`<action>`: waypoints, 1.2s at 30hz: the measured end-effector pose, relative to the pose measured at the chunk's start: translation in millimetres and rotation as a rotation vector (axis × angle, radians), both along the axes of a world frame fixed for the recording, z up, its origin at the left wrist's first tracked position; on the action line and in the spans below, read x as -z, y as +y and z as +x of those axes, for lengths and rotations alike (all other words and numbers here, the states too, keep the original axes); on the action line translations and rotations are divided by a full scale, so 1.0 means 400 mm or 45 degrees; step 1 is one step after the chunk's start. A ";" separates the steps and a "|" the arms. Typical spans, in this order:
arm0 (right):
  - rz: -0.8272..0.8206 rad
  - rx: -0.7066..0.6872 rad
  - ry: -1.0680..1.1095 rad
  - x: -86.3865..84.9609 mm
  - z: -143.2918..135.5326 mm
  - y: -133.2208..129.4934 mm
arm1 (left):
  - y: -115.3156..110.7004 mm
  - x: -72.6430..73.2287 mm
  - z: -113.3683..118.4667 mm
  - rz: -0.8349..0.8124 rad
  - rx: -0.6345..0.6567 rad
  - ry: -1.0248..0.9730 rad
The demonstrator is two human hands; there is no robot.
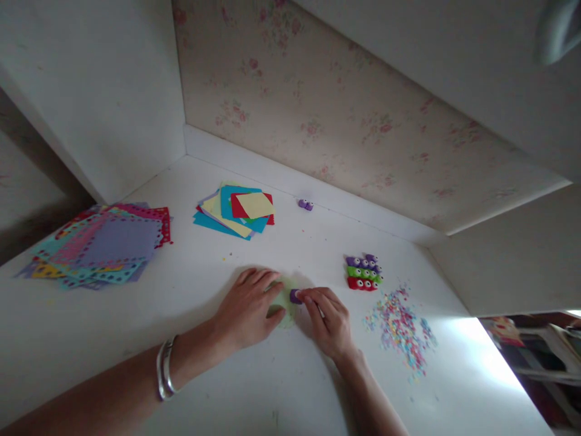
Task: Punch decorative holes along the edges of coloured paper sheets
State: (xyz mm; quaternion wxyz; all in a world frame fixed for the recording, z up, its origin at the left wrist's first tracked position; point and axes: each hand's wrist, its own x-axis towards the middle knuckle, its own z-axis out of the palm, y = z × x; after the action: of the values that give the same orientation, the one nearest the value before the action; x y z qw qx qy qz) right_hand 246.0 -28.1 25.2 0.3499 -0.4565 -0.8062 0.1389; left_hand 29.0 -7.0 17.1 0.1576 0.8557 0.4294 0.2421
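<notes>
A small sheet of pale green paper [287, 307] lies on the white table between my hands. My left hand [252, 306] rests at its left edge, fingers spread and flat, thumb apart from the forefinger. From the right, my right hand [330, 318] has its fingertips closed on a small purple craft punch [295, 296], which sits at the paper's right side. My fingers cover part of the punch, so I cannot tell whether the paper is inside its slot.
Rows of red, green and purple punches [364, 274] stand right, beside scattered confetti [403, 330]. Two purple punches [305, 204] sit near the wall. Plain coloured papers [240, 209] are piled behind my left hand; hole-edged sheets [109, 242] lie far left. Overhead hangs a white cabinet [454, 72].
</notes>
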 end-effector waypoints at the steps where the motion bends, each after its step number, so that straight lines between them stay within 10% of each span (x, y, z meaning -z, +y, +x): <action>1: -0.008 0.014 -0.001 -0.002 -0.005 0.002 | 0.000 0.000 0.000 -0.001 -0.001 0.004; 26: 0.097 0.105 -0.096 0.017 -0.037 0.010 | 0.001 0.002 0.003 -0.005 -0.009 -0.013; 36: 0.121 0.345 -0.081 0.027 0.048 -0.033 | 0.003 0.009 -0.005 0.006 -0.020 -0.019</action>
State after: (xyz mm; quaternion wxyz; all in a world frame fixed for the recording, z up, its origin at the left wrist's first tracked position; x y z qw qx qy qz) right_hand 265.3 -41.2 14.4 0.3610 -0.5481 -0.7536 0.0374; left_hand 27.2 -5.8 13.6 0.1570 0.8509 0.4342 0.2506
